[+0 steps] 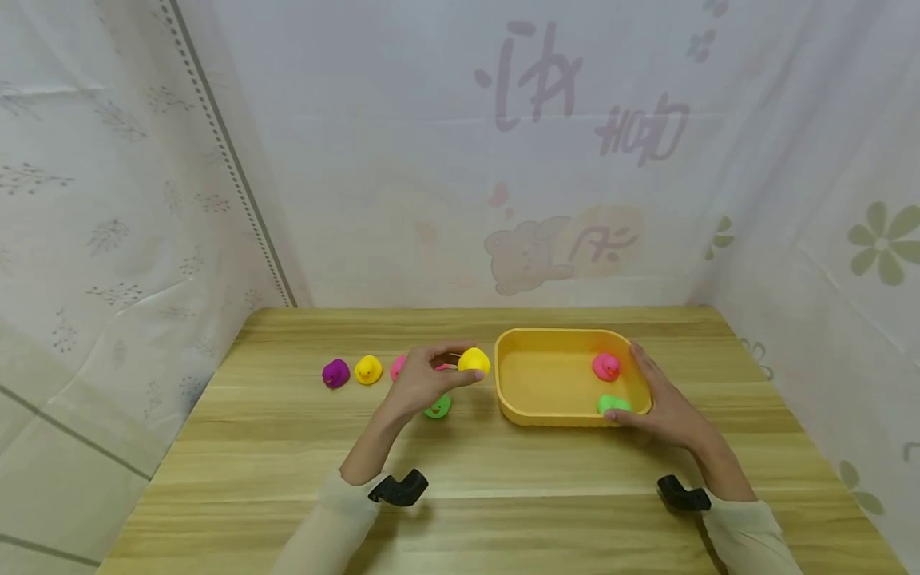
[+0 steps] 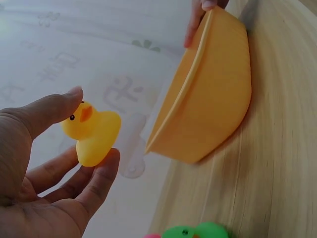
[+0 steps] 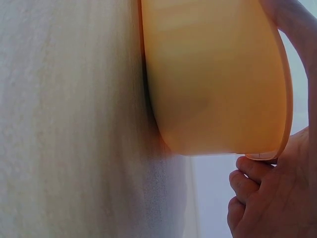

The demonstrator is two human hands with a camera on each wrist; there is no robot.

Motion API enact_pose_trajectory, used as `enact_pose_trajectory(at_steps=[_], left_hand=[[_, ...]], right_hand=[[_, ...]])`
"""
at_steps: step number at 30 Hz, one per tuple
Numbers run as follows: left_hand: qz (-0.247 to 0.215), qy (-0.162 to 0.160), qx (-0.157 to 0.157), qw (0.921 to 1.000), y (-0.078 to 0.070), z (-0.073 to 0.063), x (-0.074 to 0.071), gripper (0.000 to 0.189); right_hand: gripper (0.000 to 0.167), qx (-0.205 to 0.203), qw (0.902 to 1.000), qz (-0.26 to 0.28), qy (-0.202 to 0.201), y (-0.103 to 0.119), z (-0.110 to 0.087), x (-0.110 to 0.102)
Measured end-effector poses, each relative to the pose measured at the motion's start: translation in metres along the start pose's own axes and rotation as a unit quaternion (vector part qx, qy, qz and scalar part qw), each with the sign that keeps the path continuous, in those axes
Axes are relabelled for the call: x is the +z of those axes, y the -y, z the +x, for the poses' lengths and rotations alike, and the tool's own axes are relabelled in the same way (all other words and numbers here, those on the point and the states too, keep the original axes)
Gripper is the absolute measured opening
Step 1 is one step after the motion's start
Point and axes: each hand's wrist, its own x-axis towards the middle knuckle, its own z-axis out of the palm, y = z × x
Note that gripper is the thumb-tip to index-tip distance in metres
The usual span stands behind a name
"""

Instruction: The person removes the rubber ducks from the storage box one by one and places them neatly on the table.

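My left hand (image 1: 422,383) pinches a yellow rubber duck (image 1: 474,362) between thumb and fingertips, just left of the yellow plastic basin (image 1: 553,419). In the left wrist view the duck (image 2: 94,134) is held above the table, apart from the basin wall (image 2: 218,94). My right hand (image 1: 670,409) grips the basin's right end, its thumb over the near rim. The right wrist view has curled fingers (image 3: 243,186) at the rim. Inside the basin, toward the right, sit a pink duck (image 1: 606,366) and a green duck (image 1: 612,404), partly covered by the thumb.
Left of the basin on the wooden table (image 1: 460,519) are a purple duck (image 1: 335,373), another yellow duck (image 1: 369,370), a pink duck (image 1: 398,366) partly behind the left hand, and a green duck (image 1: 438,407). Patterned cloth (image 1: 402,160) hangs behind the table.
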Motion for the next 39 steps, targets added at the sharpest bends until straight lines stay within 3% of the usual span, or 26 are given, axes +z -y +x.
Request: enact_pose_trajectory(at_steps=[11, 22, 33, 39], left_hand=[[0.012, -0.026, -0.004, 0.9996, 0.011, -0.014, -0.032, 0.053], [0.033, -0.057, -0.015, 0.9978, 0.029, -0.028, -0.054, 0.053], [0.060, -0.066, -0.061, 0.9941, 0.047, -0.038, -0.064, 0.059], [0.093, -0.072, -0.066, 0.9909, 0.055, -0.043, -0.068, 0.057]], right_hand=[[0.125, 0.002, 1.0000, -0.003, 0.001, -0.001, 0.001, 0.000], [0.125, 0.002, 1.0000, -0.008, -0.001, 0.001, 0.000, -0.001], [0.124, 0.003, 1.0000, -0.008, -0.001, 0.001, -0.001, -0.001], [0.125, 0.000, 1.0000, -0.005, 0.003, 0.003, 0.000, -0.003]])
